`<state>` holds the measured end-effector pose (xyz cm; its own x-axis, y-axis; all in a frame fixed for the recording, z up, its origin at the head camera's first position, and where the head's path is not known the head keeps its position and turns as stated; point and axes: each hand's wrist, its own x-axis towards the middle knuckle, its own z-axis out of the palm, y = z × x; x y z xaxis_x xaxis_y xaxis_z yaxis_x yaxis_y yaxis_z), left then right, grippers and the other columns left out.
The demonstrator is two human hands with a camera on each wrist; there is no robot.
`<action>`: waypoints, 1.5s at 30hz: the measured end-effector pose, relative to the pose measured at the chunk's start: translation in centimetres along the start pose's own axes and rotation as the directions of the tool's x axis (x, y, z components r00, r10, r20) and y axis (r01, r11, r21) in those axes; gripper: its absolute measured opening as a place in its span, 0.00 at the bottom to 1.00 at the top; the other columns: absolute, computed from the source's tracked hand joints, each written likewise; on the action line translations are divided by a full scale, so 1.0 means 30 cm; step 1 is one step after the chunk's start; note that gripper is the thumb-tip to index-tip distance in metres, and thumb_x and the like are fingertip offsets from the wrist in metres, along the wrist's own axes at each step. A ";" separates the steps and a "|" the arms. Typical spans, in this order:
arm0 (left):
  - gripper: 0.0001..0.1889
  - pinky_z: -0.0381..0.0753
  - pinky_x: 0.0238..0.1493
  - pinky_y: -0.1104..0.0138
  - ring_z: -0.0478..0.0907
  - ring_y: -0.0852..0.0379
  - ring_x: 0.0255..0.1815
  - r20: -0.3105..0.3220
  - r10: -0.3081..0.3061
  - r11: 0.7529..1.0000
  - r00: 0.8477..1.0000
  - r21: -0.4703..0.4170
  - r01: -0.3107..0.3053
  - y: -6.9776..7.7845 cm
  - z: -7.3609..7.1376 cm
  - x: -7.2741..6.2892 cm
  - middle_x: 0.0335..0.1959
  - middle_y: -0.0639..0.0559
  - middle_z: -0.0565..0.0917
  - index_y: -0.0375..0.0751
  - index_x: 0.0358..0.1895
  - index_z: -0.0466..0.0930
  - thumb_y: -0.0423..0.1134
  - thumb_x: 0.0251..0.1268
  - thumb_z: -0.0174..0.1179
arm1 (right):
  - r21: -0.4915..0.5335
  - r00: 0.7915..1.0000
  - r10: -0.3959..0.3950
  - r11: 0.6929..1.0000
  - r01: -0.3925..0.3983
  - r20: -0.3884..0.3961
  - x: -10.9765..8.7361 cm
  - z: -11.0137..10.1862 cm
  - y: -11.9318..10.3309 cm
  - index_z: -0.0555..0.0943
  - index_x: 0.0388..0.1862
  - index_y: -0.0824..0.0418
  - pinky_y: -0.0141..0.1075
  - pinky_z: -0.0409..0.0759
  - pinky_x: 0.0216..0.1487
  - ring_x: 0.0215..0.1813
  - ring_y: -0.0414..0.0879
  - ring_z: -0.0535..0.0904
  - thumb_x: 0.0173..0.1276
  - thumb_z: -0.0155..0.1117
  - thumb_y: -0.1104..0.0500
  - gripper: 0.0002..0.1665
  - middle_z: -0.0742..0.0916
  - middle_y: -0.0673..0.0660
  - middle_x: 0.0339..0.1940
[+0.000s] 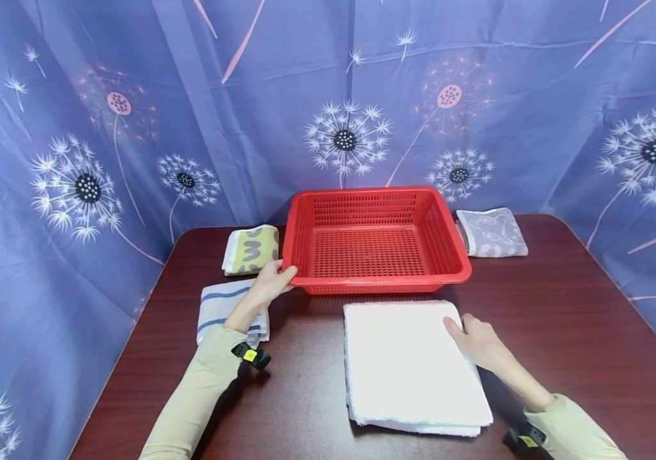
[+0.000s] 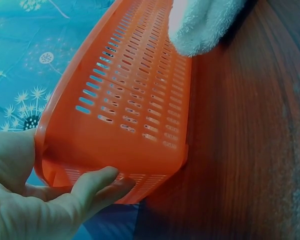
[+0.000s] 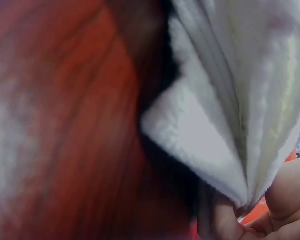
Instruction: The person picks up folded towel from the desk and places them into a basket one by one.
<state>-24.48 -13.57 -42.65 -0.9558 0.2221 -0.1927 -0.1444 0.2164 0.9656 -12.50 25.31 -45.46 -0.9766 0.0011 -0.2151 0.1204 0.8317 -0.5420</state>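
A red plastic basket (image 1: pixel 362 281) with slotted walls stands at the back of the table, and nothing lies inside it. My left hand (image 1: pixel 273 281) holds its front left corner, thumb over the rim; in the left wrist view the fingers (image 2: pixel 95 185) lie against the slotted outer wall. In front of the basket is a folded white towel (image 1: pixel 408 367) in several layers. My right hand (image 1: pixel 477 342) pinches this towel's right edge near the far corner. The right wrist view shows its layered folds (image 3: pixel 200 130) close up, with the edge between thumb and fingers.
A folded green-and-white towel (image 1: pixel 255 249) lies left of the basket, with a blue-striped white towel (image 1: pixel 221 306) nearer, partly under my left forearm. A folded grey patterned towel (image 1: pixel 494 233) sits right of the basket. A blue dandelion-print curtain (image 1: pixel 259 128) hangs behind the dark wooden table (image 1: pixel 580 306).
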 end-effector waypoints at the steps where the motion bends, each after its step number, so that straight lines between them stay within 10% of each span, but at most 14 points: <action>1: 0.22 0.79 0.39 0.77 0.78 0.67 0.36 0.000 0.004 1.000 1.000 0.000 -0.004 -0.001 0.000 0.001 0.56 0.24 0.75 0.18 0.59 0.68 0.31 0.67 0.44 | 0.003 1.000 0.002 1.000 -0.002 0.002 0.000 0.002 -0.002 0.71 0.43 0.77 0.38 0.71 0.31 0.30 0.50 0.74 0.75 0.46 0.44 0.32 0.78 0.59 0.26; 45: 0.22 0.80 0.41 0.74 0.77 0.66 0.35 -0.015 0.017 1.000 1.000 0.017 -0.017 -0.002 0.002 -0.004 0.53 0.25 0.76 0.18 0.59 0.68 0.32 0.68 0.44 | 0.048 0.999 -0.033 0.998 0.033 -0.009 0.022 0.056 -0.076 0.72 0.37 0.72 0.35 0.67 0.26 0.24 0.46 0.69 0.75 0.48 0.48 0.25 0.73 0.56 0.21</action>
<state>-24.34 -13.55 -42.68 -0.9619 0.2112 -0.1734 -0.1238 0.2289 0.9655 -13.13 22.50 -45.73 -0.9815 -0.0212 -0.1903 0.0964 0.8039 -0.5868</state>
